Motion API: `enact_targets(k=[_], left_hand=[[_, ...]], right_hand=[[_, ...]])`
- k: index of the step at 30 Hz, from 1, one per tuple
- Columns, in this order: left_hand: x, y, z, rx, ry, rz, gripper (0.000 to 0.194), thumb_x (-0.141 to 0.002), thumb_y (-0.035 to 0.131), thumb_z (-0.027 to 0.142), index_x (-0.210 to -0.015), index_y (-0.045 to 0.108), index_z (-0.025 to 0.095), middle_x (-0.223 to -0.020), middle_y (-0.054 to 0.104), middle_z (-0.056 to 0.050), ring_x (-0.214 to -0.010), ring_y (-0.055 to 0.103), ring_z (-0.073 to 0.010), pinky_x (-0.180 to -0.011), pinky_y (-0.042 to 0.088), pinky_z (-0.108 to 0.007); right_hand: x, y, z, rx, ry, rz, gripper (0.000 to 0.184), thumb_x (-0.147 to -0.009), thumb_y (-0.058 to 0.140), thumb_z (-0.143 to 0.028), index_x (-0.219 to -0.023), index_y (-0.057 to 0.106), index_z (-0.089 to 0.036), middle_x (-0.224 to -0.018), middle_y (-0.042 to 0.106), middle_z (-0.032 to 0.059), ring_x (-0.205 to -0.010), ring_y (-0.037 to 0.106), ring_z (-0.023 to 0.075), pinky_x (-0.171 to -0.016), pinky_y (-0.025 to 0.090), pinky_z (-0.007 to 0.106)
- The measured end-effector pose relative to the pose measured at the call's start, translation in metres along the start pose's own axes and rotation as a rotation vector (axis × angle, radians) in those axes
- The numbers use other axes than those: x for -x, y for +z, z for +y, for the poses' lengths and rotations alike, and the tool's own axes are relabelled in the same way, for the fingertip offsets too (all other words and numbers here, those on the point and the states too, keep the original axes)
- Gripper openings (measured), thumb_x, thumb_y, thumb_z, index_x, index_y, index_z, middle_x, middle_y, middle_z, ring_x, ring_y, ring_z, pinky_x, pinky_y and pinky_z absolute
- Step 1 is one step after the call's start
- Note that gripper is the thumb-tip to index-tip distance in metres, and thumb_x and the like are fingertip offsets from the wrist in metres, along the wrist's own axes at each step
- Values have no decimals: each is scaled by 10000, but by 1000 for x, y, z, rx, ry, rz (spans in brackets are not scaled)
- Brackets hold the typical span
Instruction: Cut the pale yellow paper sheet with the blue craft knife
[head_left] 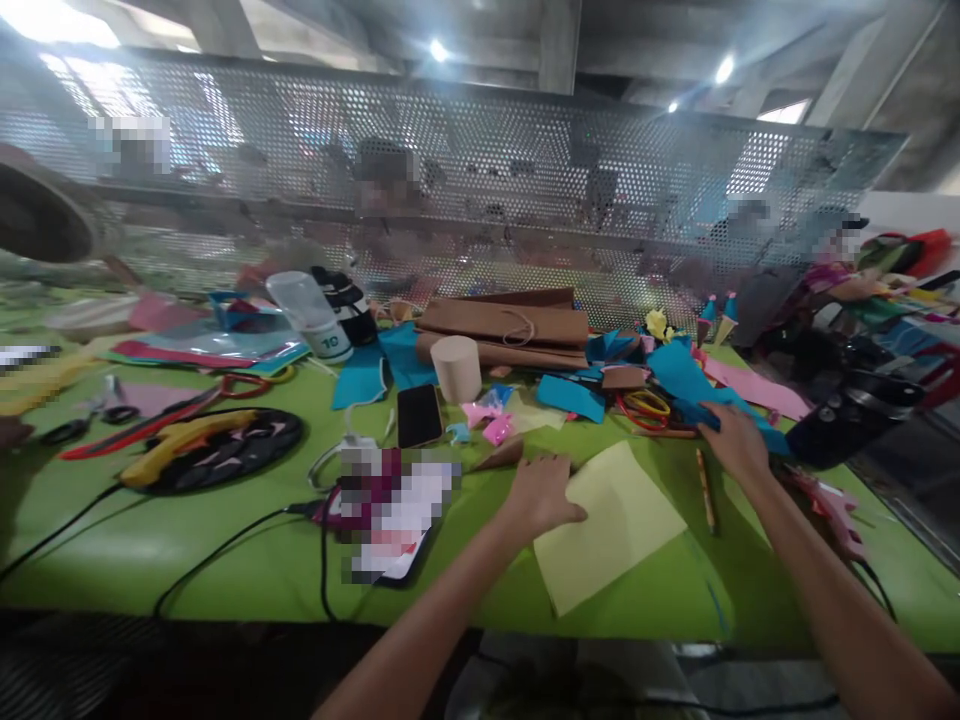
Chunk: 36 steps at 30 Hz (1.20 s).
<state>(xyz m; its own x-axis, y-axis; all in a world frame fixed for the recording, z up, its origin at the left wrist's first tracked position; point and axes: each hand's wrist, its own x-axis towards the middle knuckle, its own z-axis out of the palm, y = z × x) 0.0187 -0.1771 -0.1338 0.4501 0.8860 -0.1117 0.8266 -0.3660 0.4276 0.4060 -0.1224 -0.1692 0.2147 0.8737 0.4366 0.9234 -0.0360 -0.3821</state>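
Observation:
My left hand [541, 492] lies flat, fingers out, on the left edge of a pale yellow sheet of paper [611, 525] on the green table [187, 540]. My right hand [733, 440] reaches further back and right, resting on a blue piece of paper [686, 375]; its fingertips are hidden, so its grip is unclear. A pencil [705, 490] lies between the yellow sheet and my right arm. Red and yellow scissors [645, 405] lie just left of my right hand.
A black phone [418, 415], a beige cylinder [456, 368], brown paper bags [510, 325], pink and blue scraps, a white cup [315, 320], and a yellow glue gun [176, 445] on a dark disc crowd the table. Cables run left. A perforated metal screen [480, 170] stands behind.

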Motion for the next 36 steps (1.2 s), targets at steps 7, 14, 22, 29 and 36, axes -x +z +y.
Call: enact_targets(k=[7,14,22,29,36], left_hand=[[-10,2,-14,221,-21,107,281,-868,681,361,-1081,667,178,-1133,748,-121,-1028,708,-319,-869,537,-381],[-35,4,-14,861,-100,196,345,-792,784,376,-1034,715,140,-1051,796,-118,-924,751,-320,-748,569,-361],[-42,19,-17,945,-190,321,288,-826,762,330,-1046,730,147,-1081,803,-117,-938,760,-301,-794,593,-363],[-42,19,-28,883,-252,476,296,-862,701,264,-1129,651,147,-1134,765,-124,-1018,726,-290,-845,581,-366],[-36,14,-25,834,-244,524,293,-871,702,251,-1139,638,151,-1110,759,-114,-1011,709,-285,-880,560,-380]], right_hand=[[18,-13,-31,-272,-5,24,411,-893,610,-440,-1234,731,-244,-1343,683,124,-1331,537,359,-1177,330,564],[35,-11,-83,-761,69,-266,532,-889,642,-624,-1246,706,-234,-1182,792,75,-1076,736,277,-892,600,396],[43,-6,-72,-881,164,-369,478,-779,772,-630,-985,728,-201,-847,807,65,-712,737,238,-659,617,375],[47,-26,-66,-679,65,-228,464,-855,697,-598,-1124,756,-225,-1111,797,105,-990,725,275,-879,579,404],[174,-65,-39,-251,-515,-468,442,-950,613,-448,-1379,686,-374,-1383,725,45,-1233,701,280,-1008,588,423]])
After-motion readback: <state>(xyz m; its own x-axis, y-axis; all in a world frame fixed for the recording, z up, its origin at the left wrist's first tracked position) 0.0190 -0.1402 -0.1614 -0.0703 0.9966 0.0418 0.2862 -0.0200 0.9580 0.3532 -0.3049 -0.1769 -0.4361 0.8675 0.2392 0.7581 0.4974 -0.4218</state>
